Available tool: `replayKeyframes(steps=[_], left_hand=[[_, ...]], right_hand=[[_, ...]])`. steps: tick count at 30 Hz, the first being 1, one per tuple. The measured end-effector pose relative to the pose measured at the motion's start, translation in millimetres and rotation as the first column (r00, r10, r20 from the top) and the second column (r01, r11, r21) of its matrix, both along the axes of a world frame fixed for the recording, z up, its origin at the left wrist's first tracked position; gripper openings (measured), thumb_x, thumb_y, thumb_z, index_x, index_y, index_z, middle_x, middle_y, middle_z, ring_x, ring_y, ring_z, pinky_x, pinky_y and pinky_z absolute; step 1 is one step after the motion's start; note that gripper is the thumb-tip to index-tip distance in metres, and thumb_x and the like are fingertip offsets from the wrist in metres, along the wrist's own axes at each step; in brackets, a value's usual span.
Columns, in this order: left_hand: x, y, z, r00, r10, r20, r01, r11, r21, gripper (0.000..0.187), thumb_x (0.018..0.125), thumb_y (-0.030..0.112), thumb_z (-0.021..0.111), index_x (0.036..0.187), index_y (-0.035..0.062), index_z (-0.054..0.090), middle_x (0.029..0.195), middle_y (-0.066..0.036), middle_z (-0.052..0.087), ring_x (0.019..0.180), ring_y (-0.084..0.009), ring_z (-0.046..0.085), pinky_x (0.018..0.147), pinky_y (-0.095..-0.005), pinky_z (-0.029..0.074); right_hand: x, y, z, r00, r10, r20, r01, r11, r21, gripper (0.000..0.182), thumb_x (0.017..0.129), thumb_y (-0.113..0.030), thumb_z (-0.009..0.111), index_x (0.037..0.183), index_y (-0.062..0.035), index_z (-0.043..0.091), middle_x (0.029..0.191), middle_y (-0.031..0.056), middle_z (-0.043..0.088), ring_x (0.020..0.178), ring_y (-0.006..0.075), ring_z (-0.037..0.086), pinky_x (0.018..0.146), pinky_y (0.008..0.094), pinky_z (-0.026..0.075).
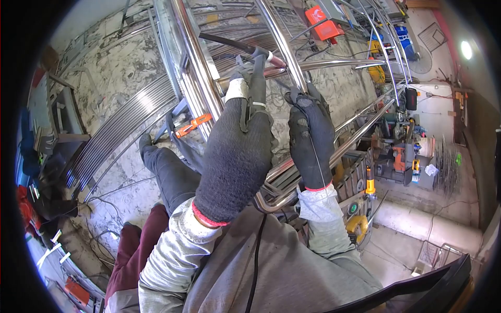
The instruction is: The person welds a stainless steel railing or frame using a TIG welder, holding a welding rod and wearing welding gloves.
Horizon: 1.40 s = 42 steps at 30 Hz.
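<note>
My left hand [237,151], in a dark knit glove with a red cuff, is closed around the handle of a TIG welding torch [258,78]. White wrapping covers one finger. The torch's pinkish nozzle [275,60] points at a shiny metal tube [282,41], close to where it meets a crosswise tube [334,63]. My right hand [311,138], gloved alike, is closed beside the lower end of that tube. A thin rod [316,156] runs along its back, seemingly held in the fingers, which are partly hidden.
Polished tubes [195,62] form a frame around my hands. An orange clamp [193,125] sits at its left. Many thin tubes [125,117] lie on the stained floor. A red case [323,23], a yellow-black power tool [370,182] and another person's maroon trouser leg [128,255] are nearby.
</note>
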<state>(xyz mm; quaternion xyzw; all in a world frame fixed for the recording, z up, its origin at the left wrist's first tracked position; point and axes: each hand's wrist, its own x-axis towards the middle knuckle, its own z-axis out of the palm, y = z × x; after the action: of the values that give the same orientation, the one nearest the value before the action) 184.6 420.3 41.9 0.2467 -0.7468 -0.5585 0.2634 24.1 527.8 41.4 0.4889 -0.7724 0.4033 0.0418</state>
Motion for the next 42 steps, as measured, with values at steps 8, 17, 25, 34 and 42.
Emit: replayKeyframes(steps=[8, 17, 25, 34, 42], left_hand=[[6, -4, 20, 0.998, -0.022, 0.058, 0.011, 0.984, 0.179, 0.016, 0.095, 0.000, 0.064, 0.108, -0.0077, 0.068, 0.107, -0.024, 0.063, 0.087, -0.0363, 0.067, 0.072, -0.0459, 0.054], [0, 5, 15, 0.997, 0.032, 0.071, -0.015, 0.973, -0.232, 0.008, 0.093, 0.001, 0.065, 0.098, -0.0047, 0.066, 0.099, -0.022, 0.060, 0.080, -0.0383, 0.066, 0.069, -0.0465, 0.054], [12, -12, 7, 0.993, 0.109, 0.047, -0.079, 0.899, -0.431, 0.015, 0.088, 0.003, 0.072, 0.099, -0.0037, 0.064, 0.106, -0.022, 0.061, 0.085, -0.0378, 0.069, 0.071, -0.0463, 0.056], [11, -14, 18, 0.999, -0.003, 0.047, -0.008, 0.971, 0.238, 0.021, 0.099, 0.004, 0.067, 0.120, 0.0003, 0.069, 0.114, -0.012, 0.064, 0.085, -0.0163, 0.075, 0.064, -0.0290, 0.062], [2, -14, 32, 0.998, 0.056, 0.015, -0.054, 0.802, 0.595, 0.025, 0.111, 0.016, 0.056, 0.127, -0.0024, 0.054, 0.086, -0.009, 0.066, 0.074, -0.0181, 0.073, 0.061, -0.0343, 0.058]], right_hand=[[3, 0, 2, 0.999, -0.004, 0.046, 0.003, 1.000, 0.019, 0.028, 0.098, 0.001, 0.065, 0.124, -0.0005, 0.073, 0.116, 0.0178, 0.076, 0.115, 0.0362, 0.069, 0.100, 0.0443, 0.054], [-8, 6, -6, 0.995, 0.054, -0.082, -0.046, 0.995, 0.094, 0.033, 0.105, 0.000, 0.061, 0.138, 0.0019, 0.067, 0.135, 0.0156, 0.068, 0.113, 0.0190, 0.067, 0.097, 0.0297, 0.052], [1, -2, 6, 0.993, -0.020, -0.118, 0.033, 0.993, 0.111, 0.033, 0.091, 0.001, 0.068, 0.122, -0.0052, 0.075, 0.110, 0.0155, 0.075, 0.112, 0.0382, 0.068, 0.109, 0.0477, 0.050], [-1, 1, 5, 0.962, 0.074, -0.264, -0.010, 0.972, 0.235, 0.038, 0.097, 0.005, 0.058, 0.131, -0.0023, 0.073, 0.117, 0.0139, 0.073, 0.111, 0.0299, 0.065, 0.107, 0.0391, 0.048], [1, 0, 6, 0.928, 0.064, -0.368, 0.033, 0.968, 0.251, 0.042, 0.090, 0.004, 0.062, 0.129, -0.0073, 0.075, 0.121, 0.0164, 0.075, 0.133, 0.0426, 0.061, 0.115, 0.0496, 0.045]])
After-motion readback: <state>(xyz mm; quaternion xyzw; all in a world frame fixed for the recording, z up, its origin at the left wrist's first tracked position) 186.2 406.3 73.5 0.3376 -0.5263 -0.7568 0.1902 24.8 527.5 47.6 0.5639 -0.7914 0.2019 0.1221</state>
